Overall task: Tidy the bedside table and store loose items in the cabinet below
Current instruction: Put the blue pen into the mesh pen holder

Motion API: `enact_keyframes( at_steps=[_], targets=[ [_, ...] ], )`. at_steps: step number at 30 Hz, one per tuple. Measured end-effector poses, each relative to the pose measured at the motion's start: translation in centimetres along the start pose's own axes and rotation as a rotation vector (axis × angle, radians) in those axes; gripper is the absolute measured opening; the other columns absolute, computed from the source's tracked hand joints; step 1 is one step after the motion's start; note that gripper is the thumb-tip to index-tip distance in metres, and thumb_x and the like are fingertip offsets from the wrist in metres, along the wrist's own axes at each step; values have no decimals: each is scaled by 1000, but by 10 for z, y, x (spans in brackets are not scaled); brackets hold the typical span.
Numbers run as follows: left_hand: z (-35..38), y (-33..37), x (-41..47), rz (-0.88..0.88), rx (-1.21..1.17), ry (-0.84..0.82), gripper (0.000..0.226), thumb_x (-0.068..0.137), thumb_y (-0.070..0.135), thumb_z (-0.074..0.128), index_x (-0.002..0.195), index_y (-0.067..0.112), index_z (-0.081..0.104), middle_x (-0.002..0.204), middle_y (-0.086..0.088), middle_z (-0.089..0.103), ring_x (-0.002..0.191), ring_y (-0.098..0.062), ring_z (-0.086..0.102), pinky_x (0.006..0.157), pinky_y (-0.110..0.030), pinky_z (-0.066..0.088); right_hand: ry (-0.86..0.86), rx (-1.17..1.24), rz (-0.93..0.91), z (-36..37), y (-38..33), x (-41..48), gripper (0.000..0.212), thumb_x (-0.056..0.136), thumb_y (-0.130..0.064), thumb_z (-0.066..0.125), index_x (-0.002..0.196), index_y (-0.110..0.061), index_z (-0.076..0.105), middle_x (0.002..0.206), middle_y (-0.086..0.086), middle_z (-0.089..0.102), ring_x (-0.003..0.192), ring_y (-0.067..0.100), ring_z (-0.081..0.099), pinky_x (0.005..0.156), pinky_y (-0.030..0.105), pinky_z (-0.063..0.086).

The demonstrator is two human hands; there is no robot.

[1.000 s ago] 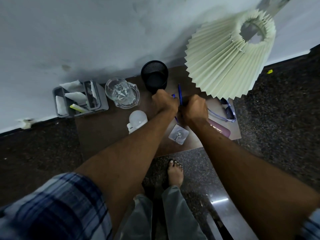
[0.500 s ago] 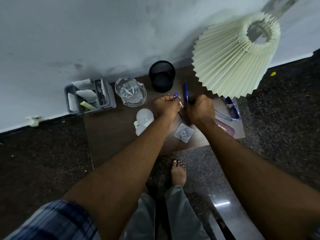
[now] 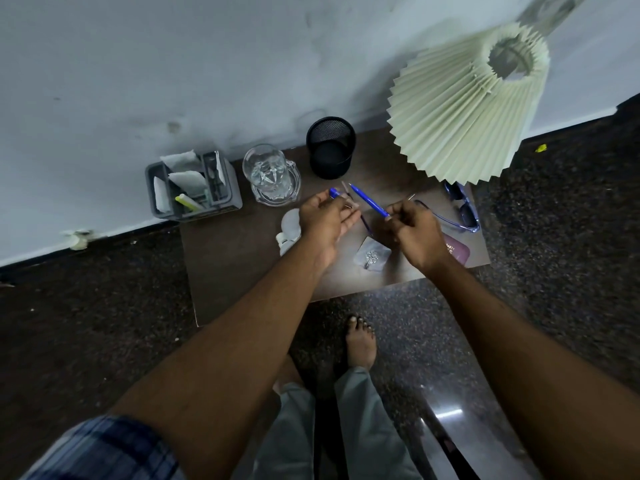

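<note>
Here our left hand (image 3: 327, 221) is half open, palm turned up, and its fingertips pinch a short blue pen part (image 3: 334, 192) with a clear piece lying against it. Our right hand (image 3: 414, 232) is curled tight round the lower end of a slim blue pen (image 3: 369, 201), whose tip points up and left towards the other hand. A thin metal end juts from the top of that fist; what it belongs to we cannot tell. The two hands hover near each other, apart, above the middle of the brown wooden worktop (image 3: 242, 258).

We count two hands and one whole blue pen. A dark thin pen (image 3: 365, 223) lies on the worktop between the hands. At the back stand one black mesh pen cup (image 3: 330, 148) and one clear glass jug (image 3: 272, 174). There is one white bulb (image 3: 289, 225) beside our left wrist, one small clear packet with a metal hook (image 3: 372, 257), one pair of blue-framed sunglasses (image 3: 462, 211), one maroon booklet (image 3: 457, 252), one pleated cream lampshade (image 3: 464, 109), and one grey caddy (image 3: 194, 188) with papers at the left rear corner.
</note>
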State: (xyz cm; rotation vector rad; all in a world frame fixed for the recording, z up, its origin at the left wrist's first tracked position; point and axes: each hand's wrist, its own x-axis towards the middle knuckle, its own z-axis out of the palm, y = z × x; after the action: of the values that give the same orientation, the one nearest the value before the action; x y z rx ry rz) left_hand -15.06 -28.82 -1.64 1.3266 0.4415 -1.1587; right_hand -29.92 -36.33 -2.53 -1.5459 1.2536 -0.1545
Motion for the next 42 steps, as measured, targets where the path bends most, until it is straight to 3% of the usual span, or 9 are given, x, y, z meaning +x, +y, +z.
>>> enact_keyframes(
  at_steps=[6, 9, 13, 18, 27, 33, 36, 39, 42],
  targets=[
    [-8, 12, -11, 15, -114, -75, 16, 93, -6, 56, 102, 6, 54, 114, -30, 69, 97, -34, 73, 89, -43, 59, -14, 50, -7, -8, 0, -12, 19, 76, -24, 59, 75, -41, 68, 77, -8, 68, 80, 18, 63, 87, 55, 54],
    [-11, 15, -15, 29, -89, -94, 13, 96, -2, 54, 106, 7, 53, 115, -30, 69, 103, -35, 72, 94, -45, 57, -13, 55, -18, -8, -3, -17, 20, 84, -13, 62, 76, -31, 68, 79, -4, 69, 81, 18, 63, 87, 50, 55],
    [-14, 19, -17, 69, -66, -83, 7, 99, 2, 54, 104, 6, 53, 112, -29, 70, 106, -34, 72, 92, -42, 59, -19, 105, -22, -6, -11, -21, 10, 73, -25, 63, 75, -33, 70, 75, -11, 68, 78, 14, 62, 81, 39, 53],
    [-15, 20, -20, 111, -34, -51, 18, 100, 5, 55, 117, 2, 52, 111, -28, 70, 105, -34, 72, 88, -39, 60, -29, 62, -60, -6, -15, -24, 20, 87, -1, 64, 80, -20, 65, 77, -2, 64, 74, 13, 57, 74, 31, 48],
    [-16, 20, -28, 152, 0, -34, 32, 99, 7, 57, 128, -1, 48, 111, -29, 70, 100, -32, 74, 86, -37, 60, -38, 30, -81, -6, -13, -24, 17, 85, -5, 64, 83, -21, 69, 83, 3, 68, 79, 16, 61, 78, 37, 52],
    [-15, 12, -36, 137, 209, -103, 26, 98, 15, 62, 121, 4, 56, 109, -19, 74, 100, -28, 74, 87, -35, 60, -170, 70, -31, 6, -25, -24, 19, 93, 1, 55, 92, -10, 71, 68, 2, 64, 54, 7, 52, 56, 25, 42],
    [-19, 10, -36, 130, 257, -142, 23, 96, 17, 64, 117, 7, 61, 108, -14, 76, 99, -25, 75, 88, -34, 60, -231, 178, 50, 11, -34, -27, 21, 98, 3, 47, 101, -1, 68, 70, 11, 60, 50, 15, 47, 49, 25, 38],
    [-23, 8, -36, 146, 338, -170, 21, 91, 18, 72, 110, 10, 67, 103, -9, 78, 95, -20, 76, 86, -32, 59, -307, 318, 161, 16, -36, -26, 30, 103, -19, 45, 106, 0, 67, 69, 9, 53, 53, 18, 40, 52, 30, 31],
    [-23, 7, -43, 168, 404, -221, 22, 86, 17, 77, 106, 9, 71, 86, -3, 77, 73, -9, 72, 73, -25, 56, -457, 420, 377, 17, -47, -24, 71, 95, -72, 37, 99, -7, 64, 62, 0, 34, 52, 16, 27, 51, 30, 22]
  ],
)
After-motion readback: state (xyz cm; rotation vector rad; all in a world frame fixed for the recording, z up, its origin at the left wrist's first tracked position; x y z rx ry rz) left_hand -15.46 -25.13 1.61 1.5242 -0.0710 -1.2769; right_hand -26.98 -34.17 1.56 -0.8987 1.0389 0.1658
